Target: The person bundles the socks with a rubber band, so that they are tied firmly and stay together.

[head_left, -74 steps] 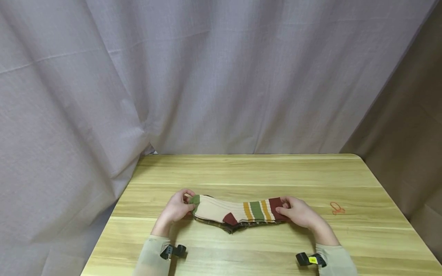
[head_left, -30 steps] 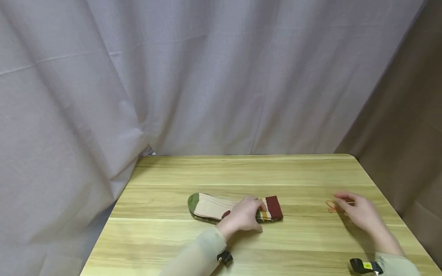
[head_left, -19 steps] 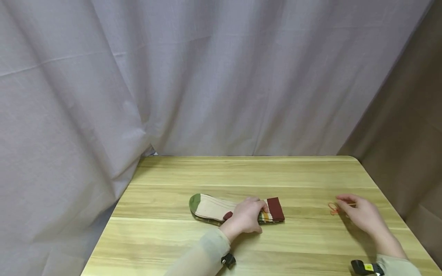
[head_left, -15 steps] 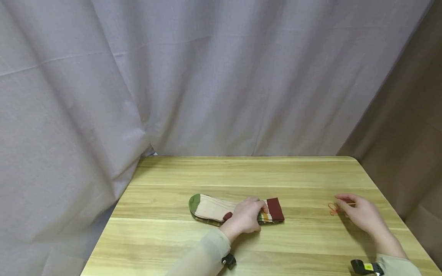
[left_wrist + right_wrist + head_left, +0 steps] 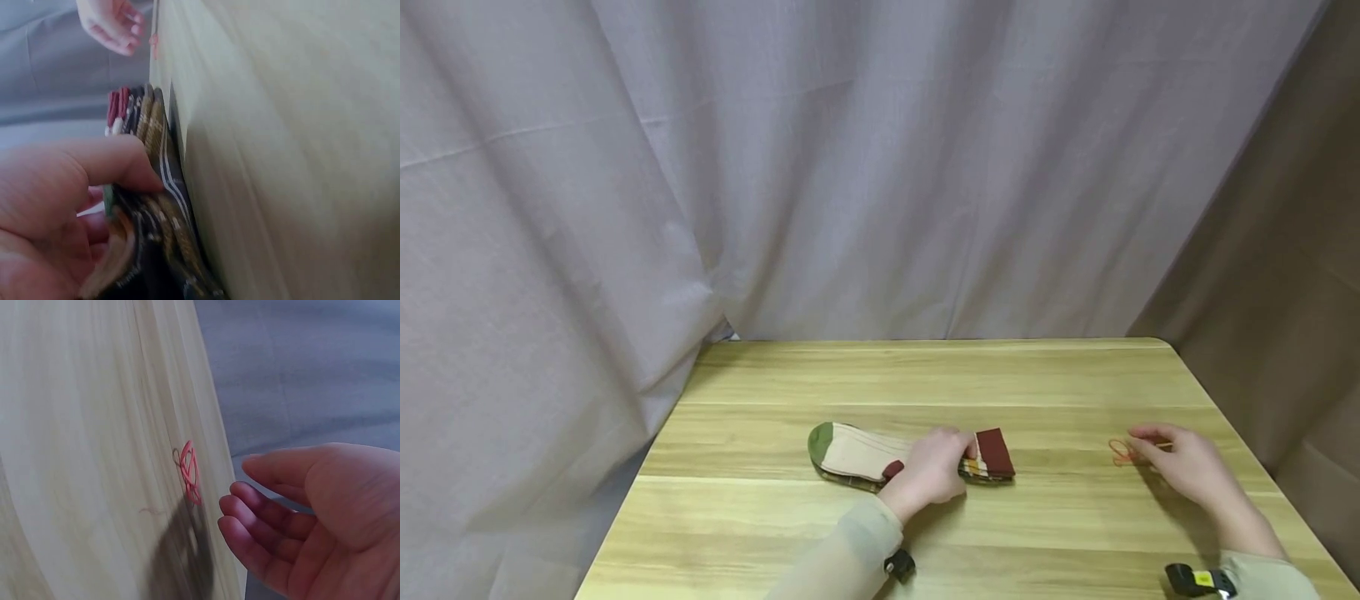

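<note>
A stack of socks (image 5: pixel 863 452) lies on the wooden table, the top one cream with a green toe, dark red heel and dark red cuff. Under it, darker plaid layers (image 5: pixel 164 147) show in the left wrist view. My left hand (image 5: pixel 931 469) reaches across the leg part of the stack and grips it, thumb on the near edge and fingers on the far side. Over to the right, my right hand (image 5: pixel 1187 467) hovers beside thin red-orange bands (image 5: pixel 190 472), its fingers loosely bent and holding nothing. The bands are looped together on the table.
The wooden table (image 5: pixel 760 533) ends at a rounded back right corner. A grey curtain (image 5: pixel 850 208) hangs behind it and on the left, and a brown one (image 5: pixel 1292 317) on the right. Each wrist bears a black camera (image 5: pixel 1183 579).
My left hand has gone from the toe end to the leg part of the socks and tightened there. My right hand has let go of the cuff and moved right to the bands.
</note>
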